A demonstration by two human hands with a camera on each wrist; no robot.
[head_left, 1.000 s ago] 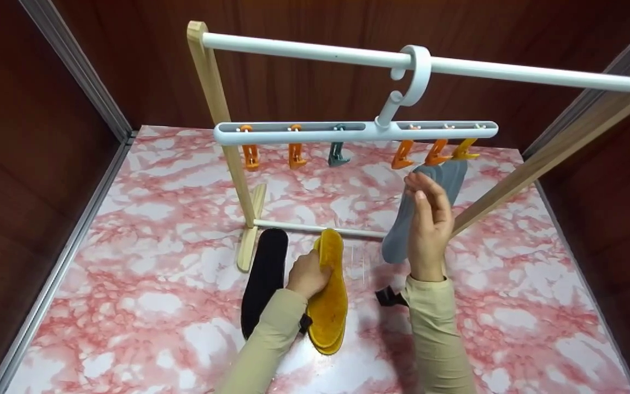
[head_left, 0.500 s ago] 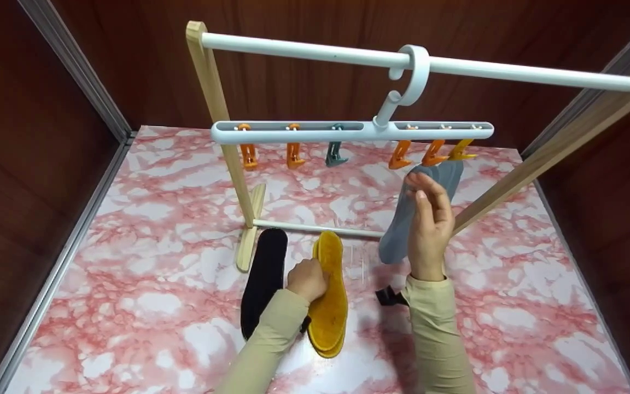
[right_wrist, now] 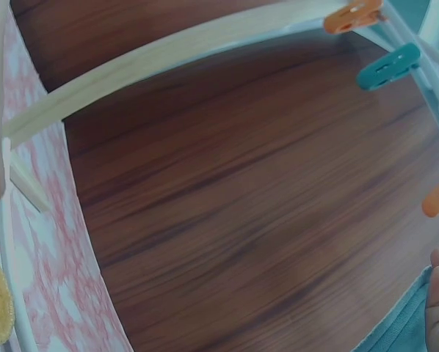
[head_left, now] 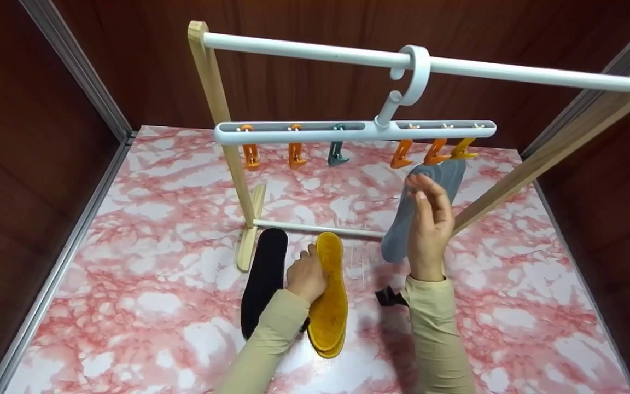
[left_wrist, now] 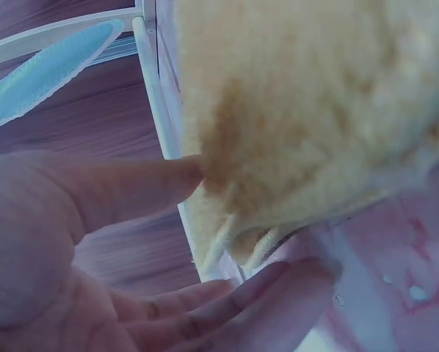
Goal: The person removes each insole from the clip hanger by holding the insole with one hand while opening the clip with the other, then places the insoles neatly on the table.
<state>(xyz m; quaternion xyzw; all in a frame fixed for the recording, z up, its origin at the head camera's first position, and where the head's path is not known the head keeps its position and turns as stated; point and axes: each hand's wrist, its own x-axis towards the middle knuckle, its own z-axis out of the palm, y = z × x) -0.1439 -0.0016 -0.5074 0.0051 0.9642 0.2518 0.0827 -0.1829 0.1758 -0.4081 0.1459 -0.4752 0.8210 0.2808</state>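
Grey foam insole (head_left: 430, 205), judged light and floppy, is pinched near its toe by the right hand (head_left: 429, 227) at centre right; yellow fleece insole (head_left: 330, 295) is gripped at its edge by the left hand (head_left: 305, 276).

Rack (head_left: 222, 109) stands at the back of the table (head_left: 129, 284), crossbar (head_left: 512, 72) running left to right. Clip hanger (head_left: 356, 131) hooked on the crossbar, right of its middle; clips (head_left: 292, 154) dangle under it. Two insoles flat on the table before the rack's lower rail (head_left: 315, 227): one (head_left: 263, 276) left, the other (head_left: 330, 306) just beside it on the right. Left hand (head_left: 305, 275) sits between them, on the right one's edge. Right hand (head_left: 429, 230) holds a third insole (head_left: 402, 224) upright beneath the hanger's right-end clips, toward the table's right edge.
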